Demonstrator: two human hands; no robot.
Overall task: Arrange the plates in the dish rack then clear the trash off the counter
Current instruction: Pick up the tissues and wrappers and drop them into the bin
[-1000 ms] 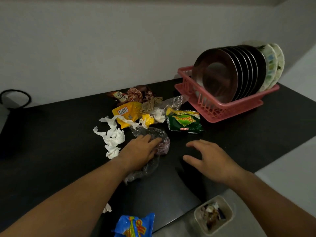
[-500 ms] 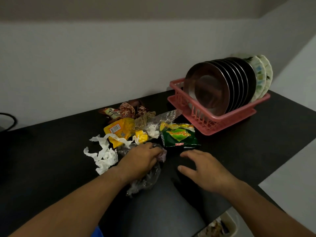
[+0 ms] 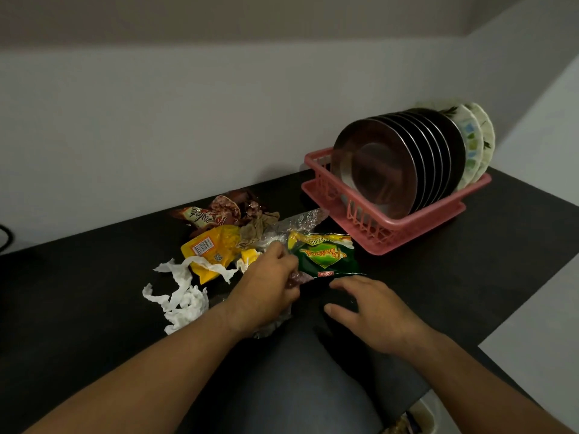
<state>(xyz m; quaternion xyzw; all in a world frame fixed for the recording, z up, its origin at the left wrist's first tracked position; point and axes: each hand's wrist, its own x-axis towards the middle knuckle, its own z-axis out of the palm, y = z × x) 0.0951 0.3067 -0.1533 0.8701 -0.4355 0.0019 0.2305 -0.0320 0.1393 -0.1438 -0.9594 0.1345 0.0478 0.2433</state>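
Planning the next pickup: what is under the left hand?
Crumpled clear plastic pokes out beneath the left hand on the counter, beside the green packet. Whatever else lies under the palm is covered.

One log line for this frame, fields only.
plates: racked | left hand: grips clear plastic wrapper | right hand: open, by green snack packet | trash: on counter

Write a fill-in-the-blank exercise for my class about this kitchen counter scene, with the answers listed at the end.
1. The plates stand on edge in a ____ dish rack.
2. The left hand grips a crumpled clear ____ bag.
3. The right hand, just in front of the green snack packet, holds ____.
4. The torn white tissue lies on a ____ counter.

Answers: pink; plastic; nothing; black
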